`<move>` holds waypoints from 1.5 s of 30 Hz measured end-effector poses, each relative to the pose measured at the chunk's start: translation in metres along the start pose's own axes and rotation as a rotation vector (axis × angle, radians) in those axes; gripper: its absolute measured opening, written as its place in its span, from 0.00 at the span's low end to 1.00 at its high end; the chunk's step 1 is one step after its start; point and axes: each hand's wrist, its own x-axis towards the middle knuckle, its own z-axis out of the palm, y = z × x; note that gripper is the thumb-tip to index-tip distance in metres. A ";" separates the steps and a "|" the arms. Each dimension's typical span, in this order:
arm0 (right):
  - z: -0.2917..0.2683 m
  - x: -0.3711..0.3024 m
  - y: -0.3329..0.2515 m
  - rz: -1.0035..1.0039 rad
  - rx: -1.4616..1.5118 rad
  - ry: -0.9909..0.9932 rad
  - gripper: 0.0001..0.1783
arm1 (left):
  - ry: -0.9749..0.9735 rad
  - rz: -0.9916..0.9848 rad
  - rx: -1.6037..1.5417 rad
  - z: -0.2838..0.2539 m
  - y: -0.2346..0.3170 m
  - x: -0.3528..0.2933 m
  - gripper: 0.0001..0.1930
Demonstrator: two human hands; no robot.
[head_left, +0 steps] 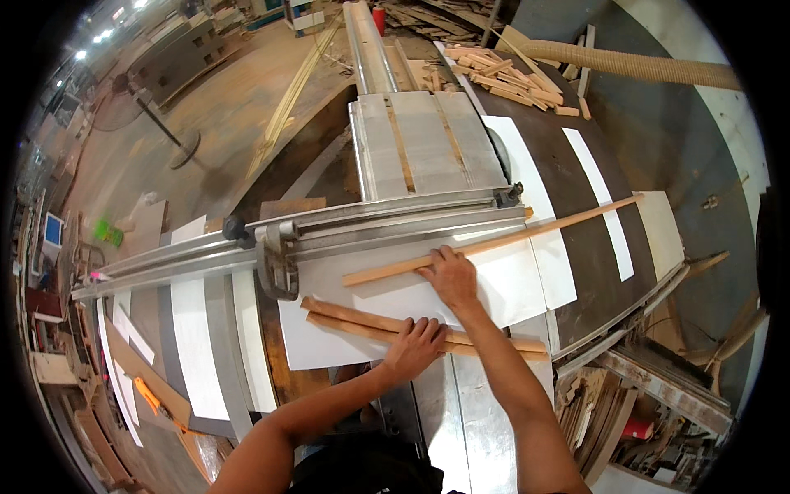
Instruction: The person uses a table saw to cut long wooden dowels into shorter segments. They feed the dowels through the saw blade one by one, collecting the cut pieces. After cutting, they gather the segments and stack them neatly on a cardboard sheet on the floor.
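My left hand (415, 350) is closed over a pair of wooden strips (354, 328) that lie side by side, slightly splayed at their left ends. Beyond it, my right hand (451, 280) grips a longer wooden strip (568, 221), thumb on its near side. That strip slants up to the right, across white sheets and the dark table. Under the strips is a white panel (317, 347) on the saw's metal table (485, 428). Just past the right hand runs a metal crosscut fence (395, 218) with a clamp-like stop (278, 262).
A grooved sliding table (428, 140) extends away from me. Cut wood pieces (510, 78) are heaped at the far right, near a ribbed hose (634, 64). White strips and an orange-handled cutter (148, 395) lie at left. Scrap wood (597, 412) fills the lower right.
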 end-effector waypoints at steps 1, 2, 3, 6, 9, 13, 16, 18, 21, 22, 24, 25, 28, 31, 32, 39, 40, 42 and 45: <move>0.001 0.003 -0.006 0.001 0.027 0.009 0.24 | -0.018 -0.022 -0.015 0.000 0.001 0.001 0.30; 0.003 0.005 -0.010 -0.027 0.071 0.017 0.23 | -0.037 -0.047 -0.031 0.000 0.002 0.001 0.31; 0.005 0.006 -0.011 -0.053 0.114 0.025 0.21 | -0.057 -0.070 -0.047 0.001 0.002 0.002 0.31; 0.003 -0.006 0.005 -0.133 0.334 0.070 0.18 | 0.044 -0.111 -0.117 -0.004 -0.006 0.010 0.35; -0.009 -0.015 0.048 -0.111 0.471 0.125 0.17 | 0.052 -0.189 0.090 -0.007 -0.047 0.045 0.42; -0.044 -0.022 0.158 0.098 0.176 0.200 0.23 | 0.207 -0.256 0.142 -0.023 -0.114 0.110 0.50; -0.068 -0.012 0.258 0.265 -0.068 0.056 0.31 | 0.272 -0.242 0.252 -0.008 -0.129 0.123 0.45; -0.083 -0.012 0.322 0.394 -0.186 -0.016 0.36 | 0.254 -0.261 0.180 -0.009 -0.122 0.129 0.43; -0.094 0.009 0.367 0.376 -0.132 -0.058 0.34 | 0.308 -0.293 0.163 -0.004 -0.124 0.127 0.42; -0.096 0.021 0.364 0.330 -0.085 -0.087 0.31 | 0.337 -0.318 0.186 -0.003 -0.129 0.122 0.42; -0.086 0.035 0.375 0.336 -0.076 -0.171 0.30 | 0.330 -0.366 0.161 0.003 -0.130 0.119 0.40; -0.082 0.033 0.392 0.402 0.080 -0.224 0.29 | 0.312 -0.340 0.175 0.006 -0.130 0.121 0.40; -0.055 0.006 0.454 0.338 0.110 -0.068 0.25 | 0.297 -0.281 0.146 0.001 -0.127 0.131 0.39; -0.046 0.012 0.457 0.248 -0.040 -0.051 0.25 | 0.302 -0.246 0.136 -0.011 -0.130 0.124 0.39; -0.047 0.008 0.465 0.264 0.061 -0.047 0.25 | 0.304 -0.243 0.150 -0.011 -0.126 0.123 0.39; -0.060 0.024 0.447 0.403 0.299 -0.121 0.25 | 0.252 -0.206 0.153 -0.018 -0.131 0.120 0.38; -0.058 0.022 0.448 0.394 0.340 -0.099 0.25 | 0.244 -0.193 0.158 -0.019 -0.129 0.121 0.38; -0.053 0.017 0.445 0.378 0.424 -0.056 0.25 | 0.245 -0.193 0.182 -0.022 -0.129 0.121 0.39; -0.052 0.020 0.433 0.340 0.284 -0.038 0.24 | 0.243 -0.202 0.183 -0.026 -0.125 0.119 0.39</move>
